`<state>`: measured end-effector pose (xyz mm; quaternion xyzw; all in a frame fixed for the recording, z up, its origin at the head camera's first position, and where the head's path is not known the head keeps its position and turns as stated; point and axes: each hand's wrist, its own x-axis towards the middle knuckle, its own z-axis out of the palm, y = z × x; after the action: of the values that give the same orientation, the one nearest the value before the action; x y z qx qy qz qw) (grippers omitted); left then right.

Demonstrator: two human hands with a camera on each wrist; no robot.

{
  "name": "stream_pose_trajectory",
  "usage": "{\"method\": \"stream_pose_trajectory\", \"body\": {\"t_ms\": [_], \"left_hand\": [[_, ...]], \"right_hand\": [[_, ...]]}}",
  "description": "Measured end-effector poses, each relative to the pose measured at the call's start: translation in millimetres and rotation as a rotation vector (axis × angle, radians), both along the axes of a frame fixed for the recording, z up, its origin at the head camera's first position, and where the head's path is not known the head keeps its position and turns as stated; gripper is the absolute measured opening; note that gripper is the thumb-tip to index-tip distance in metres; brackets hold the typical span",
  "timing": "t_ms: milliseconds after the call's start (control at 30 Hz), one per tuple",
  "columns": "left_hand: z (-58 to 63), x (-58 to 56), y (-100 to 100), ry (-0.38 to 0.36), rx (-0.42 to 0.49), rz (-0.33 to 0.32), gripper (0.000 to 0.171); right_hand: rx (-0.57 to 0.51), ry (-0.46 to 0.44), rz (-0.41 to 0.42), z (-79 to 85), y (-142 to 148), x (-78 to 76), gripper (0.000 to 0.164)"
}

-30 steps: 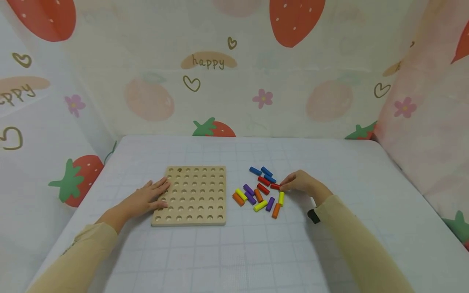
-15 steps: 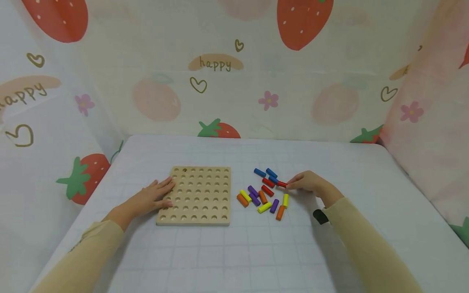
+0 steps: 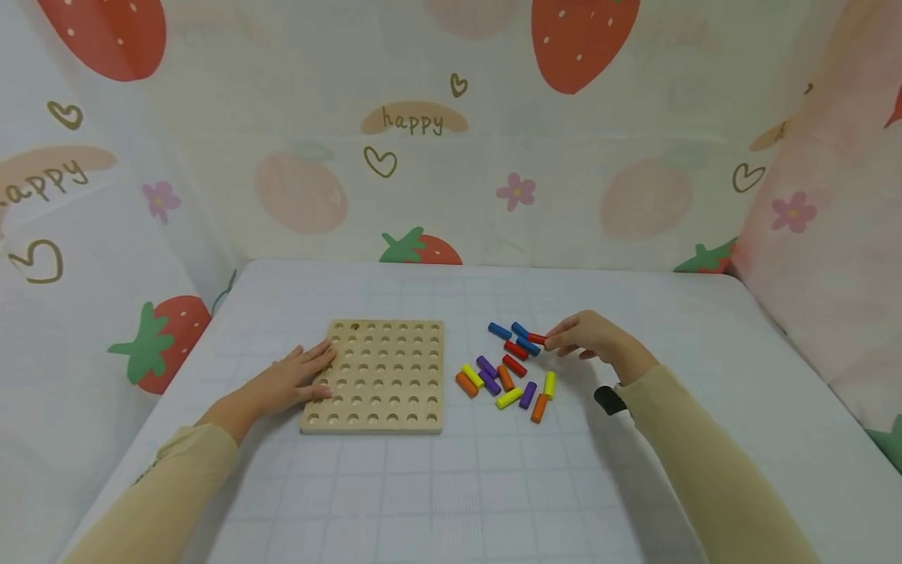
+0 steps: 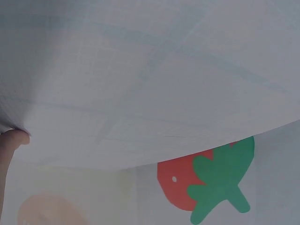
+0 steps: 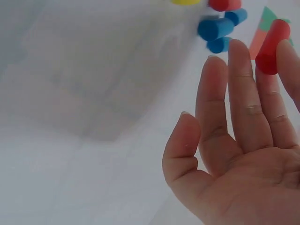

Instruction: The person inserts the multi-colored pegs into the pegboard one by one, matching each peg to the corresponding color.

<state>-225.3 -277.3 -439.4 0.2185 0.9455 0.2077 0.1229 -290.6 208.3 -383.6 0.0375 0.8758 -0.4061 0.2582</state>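
A square pale wooden board (image 3: pixel 370 429) with rows of round holes lies on the left half of the table. Spread over its left edge, my left hand (image 3: pixel 283 382) rests with fingers extended; in the left wrist view only one fingertip (image 4: pixel 18 137) shows. To the right of the board, my right hand (image 3: pixel 593 340) pinches a red peg (image 3: pixel 536 339) between thumb and index finger. The right wrist view shows this red peg (image 5: pixel 273 47) lifted off the table, the other fingers of the hand (image 5: pixel 248 145) loosely extended. Blue pegs (image 5: pixel 215 28) lie just beyond the fingertips.
Several coloured pegs lie scattered right of the board: a blue peg (image 3: pixel 499 330), a red peg (image 3: pixel 514 366), a purple peg (image 3: pixel 528 395), a yellow peg (image 3: pixel 509 399) and an orange peg (image 3: pixel 539 408). Strawberry-printed cloth (image 3: pixel 564 219) stands behind the white table (image 3: pixel 451 493).
My right hand has taken a red peg from the pile's right side and raised it slightly away from me. The left hand has stayed on the board. The head view has shifted a little.
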Motion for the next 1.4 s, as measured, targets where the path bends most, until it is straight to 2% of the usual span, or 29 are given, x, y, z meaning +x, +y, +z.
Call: {"method": "stream_pose_trajectory", "body": {"t_ms": [167,367,833,1133,1400], "left_hand": [[2.0,2.2,0.3,0.002,0.013,-0.003,0.080],[4.2,5.0,-0.1,0.016,0.001,-0.006,0.080],[-1.8,3.9,-3.3,0.037,-0.014,-0.009,0.080],[2.0,5.8,-3.7,0.043,-0.005,-0.019,0.079],[1.8,5.2,-2.0,0.035,0.000,-0.017,0.078]], "right_hand": [[-0.028,0.015,0.011,5.8,-11.3,-2.6,0.034],[-0.077,0.034,-0.027,9.7,-29.4,-5.2,0.034],[-0.175,0.051,-0.075,9.6,-59.3,-15.1,0.036],[-0.192,0.044,-0.116,7.4,-78.4,-18.8,0.036],[-0.254,0.054,-0.131,8.0,-94.2,-19.8,0.040]]}}
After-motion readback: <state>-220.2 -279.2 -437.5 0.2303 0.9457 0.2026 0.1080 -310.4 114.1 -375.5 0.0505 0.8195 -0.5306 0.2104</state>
